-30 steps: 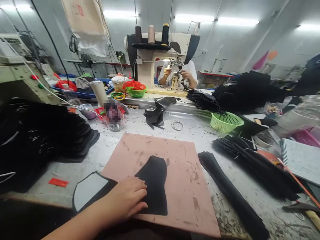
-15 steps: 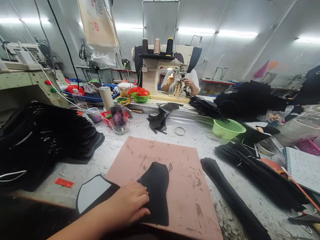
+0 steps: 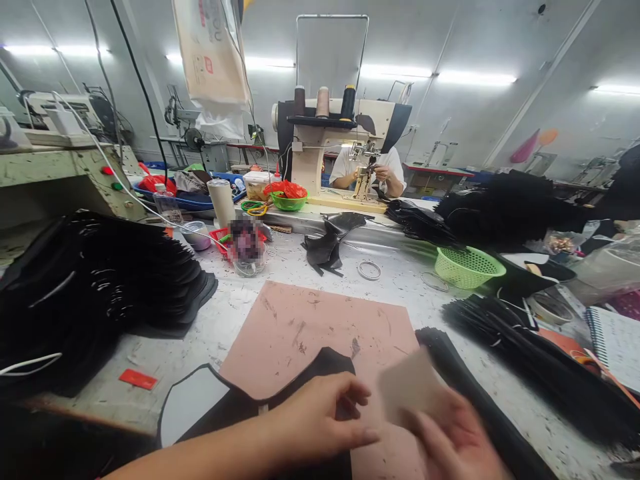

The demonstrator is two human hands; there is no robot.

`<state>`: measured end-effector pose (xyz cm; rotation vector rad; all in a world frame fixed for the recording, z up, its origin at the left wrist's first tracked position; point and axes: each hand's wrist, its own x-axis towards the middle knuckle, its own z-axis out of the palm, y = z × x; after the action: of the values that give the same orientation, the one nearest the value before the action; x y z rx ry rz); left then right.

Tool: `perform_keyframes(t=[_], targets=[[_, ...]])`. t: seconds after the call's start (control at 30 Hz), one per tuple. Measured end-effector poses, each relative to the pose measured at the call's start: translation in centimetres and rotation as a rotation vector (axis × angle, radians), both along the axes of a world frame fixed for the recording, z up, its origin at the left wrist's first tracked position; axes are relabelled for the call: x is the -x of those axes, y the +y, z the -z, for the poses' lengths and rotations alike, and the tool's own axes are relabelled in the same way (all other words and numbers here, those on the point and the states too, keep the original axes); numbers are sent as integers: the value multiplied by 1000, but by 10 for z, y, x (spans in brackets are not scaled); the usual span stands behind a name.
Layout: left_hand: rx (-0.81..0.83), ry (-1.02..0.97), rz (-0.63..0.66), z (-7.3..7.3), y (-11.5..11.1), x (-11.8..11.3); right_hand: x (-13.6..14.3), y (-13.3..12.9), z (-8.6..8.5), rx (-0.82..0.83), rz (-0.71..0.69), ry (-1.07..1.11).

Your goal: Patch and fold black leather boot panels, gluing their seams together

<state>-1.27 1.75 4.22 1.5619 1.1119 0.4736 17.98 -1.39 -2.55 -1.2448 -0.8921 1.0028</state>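
My left hand (image 3: 330, 413) hovers over a black piece (image 3: 327, 368) on the pink board (image 3: 320, 303), fingers apart and curved, with nothing in them. At the lower right, my right hand (image 3: 455, 427) grips a beige-grey flat piece (image 3: 407, 387), blurred by motion, above the board's right part. Left of my left hand, a black-edged piece with a pale grey face (image 3: 193, 403) lies at the board's lower left. My left forearm hides part of the black material.
Stacked black pieces (image 3: 140, 280) stand at left; black bundles (image 3: 540, 360) lie at right near a green basket (image 3: 467, 268). A metal ring (image 3: 369, 270) sits behind the board. Beyond, a person (image 3: 390, 173) works at a sewing machine (image 3: 307, 160).
My right hand has come into view with the beige-grey piece. My left hand has moved right and off the black piece, its fingers now apart. The whole view has shifted slightly.
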Motion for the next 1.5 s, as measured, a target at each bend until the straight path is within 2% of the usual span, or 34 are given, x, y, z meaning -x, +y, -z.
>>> perform_keyframes(t=[0.07, 0.1, 0.17, 0.23, 0.33, 0.47, 0.57, 0.67, 0.83, 0.93, 1.13, 1.23, 1.3, 1.4, 1.5], targets=[[96, -151, -122, 5, 2, 1, 32, 13, -4, 18, -153, 128], [135, -192, -181, 8, 3, 4, 45, 17, -7, 11, -230, 122], [233, -202, -252, 12, 5, 14, 61, 21, -16, 0, -359, 37], [314, -161, -244, 15, 6, 25, 65, 22, -22, 9, -417, -72], [346, -125, -221, 13, 9, 35, 60, 23, -26, 49, -385, -129], [304, -180, -288, 11, 12, 35, 59, 23, -20, 85, -257, -5], [253, -193, -336, 15, 15, 35, 66, 20, -12, 149, -329, 85], [243, -97, -362, 21, 18, 38, 75, 16, -3, 203, -378, 181], [211, 107, -306, 29, 24, 45, 77, 18, 2, 325, -291, 244], [118, 175, -288, 31, 27, 44, 71, 25, -3, 332, -234, 187], [-10, 348, -150, 32, 35, 39, 56, 39, -6, 308, -254, -124], [-48, 378, -146, 30, 35, 37, 55, 36, -7, 213, -231, -180], [19, 293, -138, 27, 33, 35, 57, 30, -11, 61, -176, -217], [238, -46, -125, 21, 27, 31, 61, 21, -20, -270, -113, -402], [427, -336, -184, 13, 21, 28, 63, 17, -31, -679, -210, -659]])
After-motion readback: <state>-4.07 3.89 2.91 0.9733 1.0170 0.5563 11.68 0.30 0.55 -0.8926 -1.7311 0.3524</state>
